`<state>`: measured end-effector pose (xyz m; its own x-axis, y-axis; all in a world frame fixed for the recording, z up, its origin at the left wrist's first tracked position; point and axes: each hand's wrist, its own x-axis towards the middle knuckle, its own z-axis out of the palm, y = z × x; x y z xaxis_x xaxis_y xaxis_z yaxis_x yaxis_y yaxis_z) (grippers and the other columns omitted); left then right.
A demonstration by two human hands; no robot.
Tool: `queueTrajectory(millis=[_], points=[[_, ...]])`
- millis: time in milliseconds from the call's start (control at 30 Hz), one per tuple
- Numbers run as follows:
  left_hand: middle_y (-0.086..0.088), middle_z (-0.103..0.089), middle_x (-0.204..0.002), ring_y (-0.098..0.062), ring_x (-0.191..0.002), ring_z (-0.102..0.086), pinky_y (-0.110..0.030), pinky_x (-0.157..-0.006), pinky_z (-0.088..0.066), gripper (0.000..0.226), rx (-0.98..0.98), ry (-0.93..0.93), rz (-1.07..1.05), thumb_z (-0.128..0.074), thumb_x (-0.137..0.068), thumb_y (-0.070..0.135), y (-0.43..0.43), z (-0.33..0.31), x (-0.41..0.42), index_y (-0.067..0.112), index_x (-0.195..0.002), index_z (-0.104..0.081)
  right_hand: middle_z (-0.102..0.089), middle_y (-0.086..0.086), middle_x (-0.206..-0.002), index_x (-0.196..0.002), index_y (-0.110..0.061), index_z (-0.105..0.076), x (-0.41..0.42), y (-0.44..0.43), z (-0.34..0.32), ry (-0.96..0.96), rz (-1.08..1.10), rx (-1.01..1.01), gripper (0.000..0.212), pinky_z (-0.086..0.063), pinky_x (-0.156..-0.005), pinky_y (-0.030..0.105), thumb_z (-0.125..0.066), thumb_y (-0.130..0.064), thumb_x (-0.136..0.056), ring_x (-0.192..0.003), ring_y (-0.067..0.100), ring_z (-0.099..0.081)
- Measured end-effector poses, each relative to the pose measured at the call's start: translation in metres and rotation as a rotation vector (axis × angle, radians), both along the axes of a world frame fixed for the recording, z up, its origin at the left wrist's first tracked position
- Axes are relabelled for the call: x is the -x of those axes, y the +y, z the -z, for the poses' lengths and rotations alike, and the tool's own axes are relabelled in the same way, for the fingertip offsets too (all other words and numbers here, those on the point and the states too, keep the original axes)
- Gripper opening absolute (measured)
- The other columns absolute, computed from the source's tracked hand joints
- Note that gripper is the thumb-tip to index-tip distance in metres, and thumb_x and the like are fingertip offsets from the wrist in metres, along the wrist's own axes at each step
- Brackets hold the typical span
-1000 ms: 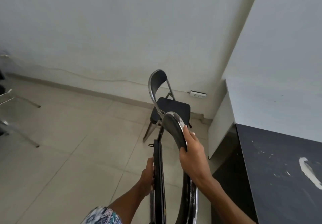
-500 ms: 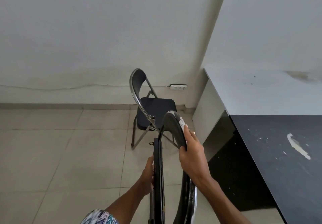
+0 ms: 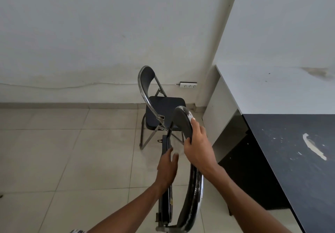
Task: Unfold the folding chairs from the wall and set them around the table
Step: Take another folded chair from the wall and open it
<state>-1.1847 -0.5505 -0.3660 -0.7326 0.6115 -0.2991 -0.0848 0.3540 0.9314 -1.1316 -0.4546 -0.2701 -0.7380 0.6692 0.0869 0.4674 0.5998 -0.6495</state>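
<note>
I hold a folded black chair (image 3: 183, 124) with a chrome frame upright in front of me. My right hand (image 3: 198, 149) grips the curved backrest from the right side. My left hand (image 3: 166, 167) lies against the folded seat panel (image 3: 165, 205), fingers fairly straight and blurred. An unfolded black folding chair (image 3: 163, 106) stands on the tiles just beyond, its seat facing right towards the table. The table (image 3: 290, 151) runs along the right, with a dark top near me and a white top farther back.
A white wall stands behind the unfolded chair, with a power strip (image 3: 188, 84) and a thin cable low on it. The room corner is at the upper right. Beige floor tiles (image 3: 63, 151) stretch open to the left.
The view has swung towards the corner and table. My left hand has loosened from the seat panel's edge, its fingers now straighter. My right hand keeps its grip on the backrest.
</note>
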Motion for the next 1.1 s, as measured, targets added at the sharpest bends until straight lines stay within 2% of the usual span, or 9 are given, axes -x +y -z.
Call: queueTrajectory(millis=[133,267,400,467,533,667,900,1033,1100], points=[[0.019,-0.070,-0.105,0.002,-0.105,-0.064,-0.013,-0.081,-0.051,0.026,-0.244,-0.050,0.043,-0.035,-0.107,0.036,0.019,-0.052,-0.027,0.050,-0.116,-0.054,-0.049,0.010,-0.129,-0.122,-0.019,-0.041,0.014,0.031,-0.012,-0.105,-0.038,-0.171,0.025,-0.043,-0.104,0.058,-0.048,-0.026,-0.099,-0.125,0.033,-0.046],[0.014,-0.065,-0.112,0.007,-0.105,-0.060,-0.017,-0.089,-0.050,0.023,-0.233,-0.062,0.029,-0.035,-0.106,0.038,0.025,-0.070,-0.046,0.049,-0.119,-0.052,-0.019,0.004,-0.162,-0.135,-0.021,-0.047,0.033,0.059,-0.015,-0.094,-0.307,-0.130,0.035,-0.020,-0.121,0.053,-0.047,-0.028,-0.101,-0.151,0.025,-0.011],[0.021,-0.044,-0.142,0.010,-0.130,-0.042,-0.018,-0.108,-0.039,0.064,-0.199,0.164,0.225,-0.064,-0.093,0.031,0.025,-0.078,-0.062,0.035,-0.147,-0.030,-0.022,-0.003,-0.162,-0.139,-0.024,-0.051,0.031,0.072,-0.003,-0.068,-0.372,-0.055,0.041,-0.009,-0.123,0.054,-0.049,-0.028,-0.098,-0.152,0.014,0.000],[0.012,-0.040,-0.149,-0.009,-0.134,-0.047,-0.033,-0.110,-0.045,0.082,-0.149,0.172,0.270,-0.066,-0.087,0.016,0.027,-0.080,-0.065,0.032,-0.152,-0.018,-0.022,-0.003,-0.162,-0.138,-0.025,-0.052,0.031,0.076,-0.001,-0.075,-0.400,-0.051,0.040,-0.003,-0.122,0.054,-0.048,-0.028,-0.098,-0.152,0.015,0.005],[0.002,-0.043,-0.147,-0.026,-0.126,-0.055,-0.046,-0.104,-0.050,0.082,-0.081,0.174,0.281,-0.063,-0.087,0.010,0.030,-0.081,-0.066,0.033,-0.151,-0.018,-0.024,0.001,-0.162,-0.134,-0.026,-0.055,0.031,0.082,0.000,-0.181,-0.486,-0.175,0.038,0.004,-0.121,0.053,-0.044,-0.034,-0.099,-0.152,0.018,0.009],[0.002,-0.036,-0.152,-0.020,-0.138,-0.042,-0.048,-0.114,-0.038,0.091,0.036,0.250,0.307,-0.064,-0.086,0.017,0.027,-0.083,-0.059,0.038,-0.153,-0.007,-0.022,-0.001,-0.163,-0.127,-0.033,-0.062,0.033,0.093,-0.004,-0.413,-0.601,-0.406,0.045,0.018,-0.113,0.051,-0.025,-0.044,-0.103,-0.152,0.020,0.006],[-0.008,-0.037,-0.151,-0.043,-0.129,-0.046,-0.059,-0.104,-0.044,0.102,0.092,0.299,0.529,-0.061,-0.083,0.020,-0.005,-0.093,-0.030,0.054,-0.148,0.010,-0.029,-0.006,-0.160,-0.140,-0.040,-0.049,0.020,0.101,-0.005,-0.425,-0.598,-0.620,0.059,0.021,-0.116,0.054,-0.007,-0.050,-0.099,-0.152,0.020,0.002],[-0.002,-0.036,-0.150,-0.021,-0.109,-0.056,-0.035,-0.086,-0.054,0.098,0.228,0.370,0.727,-0.060,-0.082,0.029,-0.030,-0.101,-0.011,0.053,-0.150,0.005,-0.030,-0.009,-0.159,-0.138,-0.041,-0.050,-0.004,0.113,0.006,-0.366,-0.755,-0.576,0.064,0.025,-0.116,0.039,0.001,-0.055,-0.101,-0.151,0.012,0.007],[-0.004,-0.047,-0.143,-0.016,-0.103,-0.060,-0.035,-0.081,-0.057,0.093,0.276,0.411,0.767,-0.060,-0.084,0.024,-0.040,-0.104,-0.005,0.045,-0.153,-0.002,-0.027,-0.010,-0.160,-0.144,-0.045,-0.040,-0.017,0.114,0.011,-0.359,-0.810,-0.467,0.059,0.016,-0.120,0.039,0.000,-0.058,-0.101,-0.150,0.007,0.008]])
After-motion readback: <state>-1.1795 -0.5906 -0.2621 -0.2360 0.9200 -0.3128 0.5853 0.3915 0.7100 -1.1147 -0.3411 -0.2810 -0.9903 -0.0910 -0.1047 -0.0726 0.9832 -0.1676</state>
